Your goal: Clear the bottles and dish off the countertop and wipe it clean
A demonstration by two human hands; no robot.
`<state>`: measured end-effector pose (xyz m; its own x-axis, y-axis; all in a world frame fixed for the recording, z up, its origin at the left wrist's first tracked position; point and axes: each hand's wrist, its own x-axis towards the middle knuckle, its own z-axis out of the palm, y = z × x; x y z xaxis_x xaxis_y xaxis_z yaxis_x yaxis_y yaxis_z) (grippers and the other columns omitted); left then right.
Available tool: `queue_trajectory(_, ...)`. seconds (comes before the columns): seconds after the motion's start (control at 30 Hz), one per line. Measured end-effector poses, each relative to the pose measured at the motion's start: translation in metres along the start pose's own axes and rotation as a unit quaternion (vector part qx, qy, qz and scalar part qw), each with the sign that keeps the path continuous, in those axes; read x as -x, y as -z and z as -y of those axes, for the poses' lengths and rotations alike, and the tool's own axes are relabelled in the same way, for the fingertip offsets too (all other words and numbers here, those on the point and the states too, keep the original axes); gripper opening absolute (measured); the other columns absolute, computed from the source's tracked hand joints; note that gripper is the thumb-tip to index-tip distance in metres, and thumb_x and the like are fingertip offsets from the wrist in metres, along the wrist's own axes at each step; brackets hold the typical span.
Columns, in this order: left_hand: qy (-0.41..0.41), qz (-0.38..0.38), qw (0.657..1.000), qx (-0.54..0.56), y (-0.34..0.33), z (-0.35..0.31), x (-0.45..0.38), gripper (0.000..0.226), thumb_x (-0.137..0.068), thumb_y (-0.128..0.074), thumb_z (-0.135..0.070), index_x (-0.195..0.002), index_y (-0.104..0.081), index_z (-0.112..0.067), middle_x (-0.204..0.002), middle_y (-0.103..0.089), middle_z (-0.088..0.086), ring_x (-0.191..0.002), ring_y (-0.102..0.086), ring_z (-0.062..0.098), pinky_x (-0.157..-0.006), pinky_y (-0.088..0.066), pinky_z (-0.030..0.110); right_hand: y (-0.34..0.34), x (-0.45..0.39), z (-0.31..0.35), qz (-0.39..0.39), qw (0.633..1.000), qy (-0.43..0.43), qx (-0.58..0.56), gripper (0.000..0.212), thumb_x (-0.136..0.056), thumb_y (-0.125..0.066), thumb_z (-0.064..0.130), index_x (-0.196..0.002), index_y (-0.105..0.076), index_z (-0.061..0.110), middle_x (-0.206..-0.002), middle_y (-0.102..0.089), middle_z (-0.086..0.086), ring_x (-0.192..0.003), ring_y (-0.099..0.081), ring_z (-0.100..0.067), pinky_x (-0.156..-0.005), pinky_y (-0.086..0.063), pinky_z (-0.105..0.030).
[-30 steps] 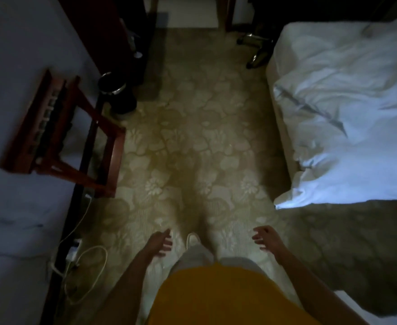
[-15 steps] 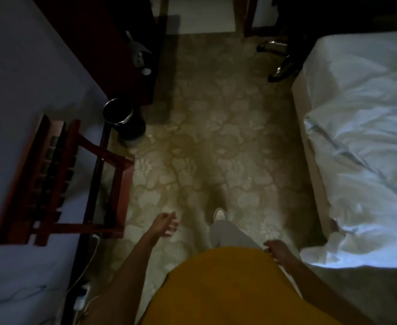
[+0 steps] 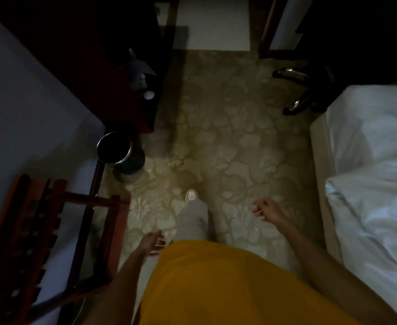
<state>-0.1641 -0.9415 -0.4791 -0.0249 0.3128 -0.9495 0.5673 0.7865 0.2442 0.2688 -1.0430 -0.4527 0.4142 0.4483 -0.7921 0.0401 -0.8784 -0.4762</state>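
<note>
Dim room, and the patterned carpet [image 3: 228,141] fills the middle, with the white bed [image 3: 368,179] along its right edge, the folding wooden rack [image 3: 52,242] against the wall on its left, and a dark cabinet [image 3: 113,73] at its far left carrying some small blurred items I can't identify. Just this side of the cabinet, a round metal bin [image 3: 115,147] stands upright on the carpet. Above the carpet, the left hand [image 3: 151,243] is loosely open and empty beside the yellow shirt [image 3: 228,285], the right hand [image 3: 266,209] half-curled and empty too, a white shoe [image 3: 192,195] stepping between; bottles, dish and bench can't be made out.
</note>
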Motion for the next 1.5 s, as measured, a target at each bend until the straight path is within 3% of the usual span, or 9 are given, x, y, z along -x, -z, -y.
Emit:
queue_trajectory(0.13, -0.072, 0.018, 0.997, -0.039, 0.019, -0.165, -0.028, 0.044, -0.106, -0.051, -0.043, -0.121, -0.066, -0.005, -0.116, -0.073, 0.016, -0.100, -0.070, 0.031, -0.084, -0.057, 0.042, 0.016, -0.037, 0.000, -0.004, 0.992, -0.117, -0.038, 0.021, -0.102, -0.056, 0.021, -0.112, -0.067, 0.006, -0.086, -0.072, -0.012, -0.067, -0.063, -0.021, -0.056, -0.044, -0.027)
queue_trajectory(0.27, -0.168, 0.012, 0.981, -0.099, 0.036, -0.339, -0.032, 0.038, -0.107, -0.048, -0.044, -0.121, -0.062, -0.012, -0.113, -0.070, 0.011, -0.100, -0.069, 0.027, -0.076, -0.053, 0.036, 0.037, -0.067, 0.040, -0.010, 0.983, -0.173, -0.063, 0.017, -0.102, -0.054, 0.018, -0.086, -0.057, 0.013, -0.053, -0.065, 0.002, -0.041, -0.059, -0.007, -0.049, -0.039, -0.022)
queue_trajectory(0.4, -0.217, 0.005, 0.972, -0.086, 0.043, -0.473, -0.047, 0.024, -0.107, -0.052, -0.038, -0.104, -0.063, -0.016, -0.103, -0.071, 0.009, -0.090, -0.068, 0.024, -0.076, -0.054, 0.036, 0.055, -0.137, 0.100, -0.018, 0.979, -0.172, -0.108, 0.017, -0.102, -0.056, 0.021, -0.106, -0.066, 0.007, -0.087, -0.072, -0.015, -0.081, -0.069, -0.031, -0.076, -0.056, -0.039)
queue_trajectory(0.63, -0.128, -0.034, 0.990, -0.047, 0.051, -0.566, -0.116, 0.030, -0.107, -0.053, -0.038, -0.105, -0.063, -0.010, -0.099, -0.070, 0.012, -0.083, -0.068, 0.024, -0.069, -0.051, 0.034, 0.103, -0.296, 0.294, 0.018, 0.995, -0.092, -0.028, 0.024, -0.098, -0.054, 0.029, -0.092, -0.065, 0.008, -0.094, -0.070, -0.023, -0.075, -0.062, -0.028, -0.064, -0.046, -0.034)
queue_trajectory(0.87, 0.007, -0.035, 0.998, 0.047, 0.056, -0.621, -0.150, 0.033, -0.107, -0.051, -0.036, -0.105, -0.063, -0.005, -0.100, -0.069, 0.016, -0.086, -0.065, 0.029, -0.077, -0.049, 0.038, 0.163, -0.403, 0.536, 0.025, 0.999, 0.027, 0.003, 0.018, -0.106, -0.049, 0.026, -0.093, -0.061, 0.021, -0.091, -0.071, -0.009, -0.070, -0.062, -0.019, -0.055, -0.042, -0.024)
queue_trajectory(1.13, -0.041, -0.009, 0.992, 0.122, 0.091, -0.833, -0.229, 0.034, -0.111, -0.040, -0.027, -0.109, -0.062, -0.001, -0.094, -0.066, 0.015, -0.078, -0.063, 0.028, -0.069, -0.048, 0.032, 0.186, -0.519, 0.662, 0.027, 1.000, -0.006, -0.013, 0.024, -0.106, -0.052, 0.022, -0.085, -0.061, 0.018, -0.081, -0.067, -0.011, -0.062, -0.059, -0.020, -0.055, -0.041, -0.027)
queue_trajectory(1.3, -0.105, 0.000, 0.984, 0.145, 0.132, -0.990, -0.241, 0.033, -0.110, -0.044, -0.033, -0.084, -0.055, -0.014, -0.082, -0.059, 0.009, -0.066, -0.057, 0.021, -0.059, -0.041, 0.027, 0.193, -0.552, 0.773, 0.022, 0.998, 0.000, -0.052, 0.024, -0.108, -0.046, 0.010, -0.087, -0.056, 0.010, -0.075, -0.057, -0.009, -0.041, -0.059, -0.007, -0.033, -0.041, -0.015)
queue_trajectory(1.4, -0.183, -0.043, 0.970, 0.154, 0.161, -1.064, -0.221, 0.028, -0.108, -0.052, -0.035, -0.091, -0.054, -0.012, -0.077, -0.058, 0.007, -0.056, -0.055, 0.014, -0.053, -0.039, 0.022, 0.183, -0.571, 0.859, 0.049, 0.998, 0.026, -0.024, 0.016, -0.108, -0.048, 0.015, -0.101, -0.060, 0.008, -0.075, -0.058, -0.007, -0.052, -0.056, -0.014, -0.041, -0.038, -0.019)
queue_trajectory(1.5, -0.271, -0.067, 0.942, 0.186, 0.197, -1.122, -0.197, 0.040, -0.098, -0.062, -0.053, -0.096, -0.059, -0.013, -0.082, -0.061, 0.009, -0.066, -0.058, 0.019, -0.059, -0.042, 0.027, 0.154, -0.591, 0.958, 0.074, 0.992, 0.101, -0.015, 0.019, -0.106, -0.051, 0.017, -0.115, -0.063, 0.005, -0.079, -0.064, -0.006, -0.062, -0.056, -0.017, -0.052, -0.037, -0.023)
